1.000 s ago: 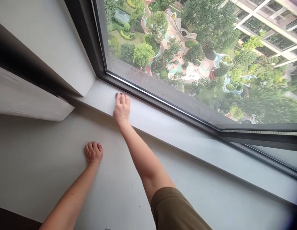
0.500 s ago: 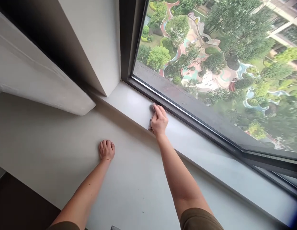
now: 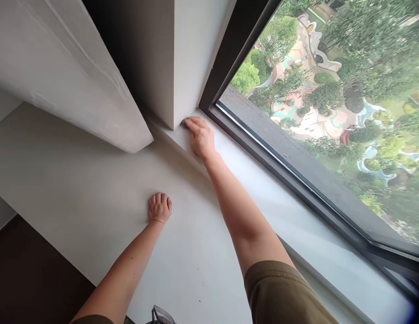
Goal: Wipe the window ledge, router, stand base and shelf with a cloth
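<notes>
My right hand (image 3: 202, 137) is at the far left end of the raised white window sill (image 3: 226, 157), beside the corner of the white wall. Its fingers are closed on a grey cloth (image 3: 186, 123), pressed flat against the sill; only small dark edges of it show, the rest lies under the hand. On the lower wide ledge (image 3: 182, 243) my left hand (image 3: 160, 207) rests as a fist, knuckles up, with nothing visible in it.
A dark-framed window (image 3: 280, 162) runs along the right, overlooking trees and a playground far below. The white wall corner (image 3: 185, 90) and a pale slanted panel (image 3: 94, 90) stand at the left. Small dark specks and glasses (image 3: 162, 315) show near the bottom. Dark floor (image 3: 34, 274) lies lower left.
My right hand has slid the cloth left along the sill to the wall corner. My left fist stays on the ledge, and the view has shifted and turned a little.
</notes>
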